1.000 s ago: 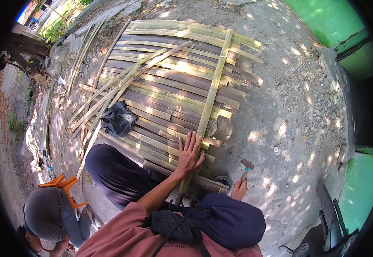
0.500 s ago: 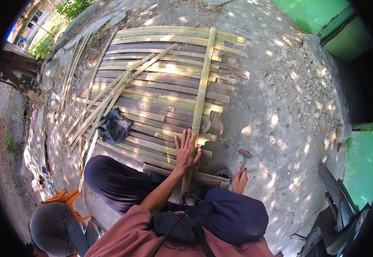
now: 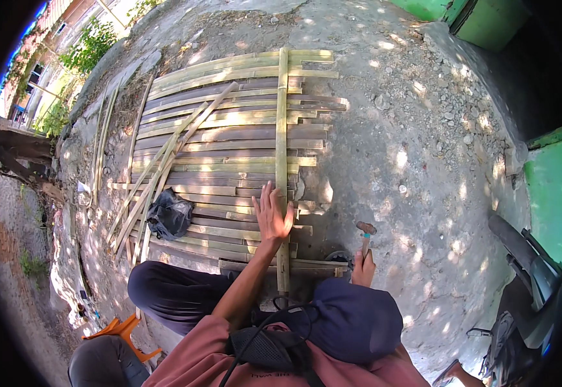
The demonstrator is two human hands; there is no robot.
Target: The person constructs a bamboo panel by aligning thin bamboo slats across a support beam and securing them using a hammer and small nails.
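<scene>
A row of split bamboo slats [image 3: 229, 134] lies side by side on the ground before me. One long bamboo strip [image 3: 282, 122] crosses them near their right ends. My left hand [image 3: 272, 216] rests flat with fingers spread, its thumb side against this strip and the slats under it. In my right hand [image 3: 363, 269] is a hammer [image 3: 366, 240], gripped by its handle with the head pointing away from me. The hammer is held beside my right knee, to the right of the slats. A round dark container [image 3: 339, 257], partly hidden, sits between the slats and that hand.
A crumpled black plastic bag [image 3: 170, 214] and several loose bamboo strips [image 3: 165, 155] lie over the slats' left side. Another person's knee [image 3: 103, 361] and an orange stool [image 3: 125, 332] are at lower left. A motorcycle [image 3: 526, 303] stands at right; a foot [image 3: 448, 371] shows below it.
The view has turned, so the slats appear further left and the cross strip more upright. Both hands keep nearly the same places, the left on the strip, the right holding the hammer.
</scene>
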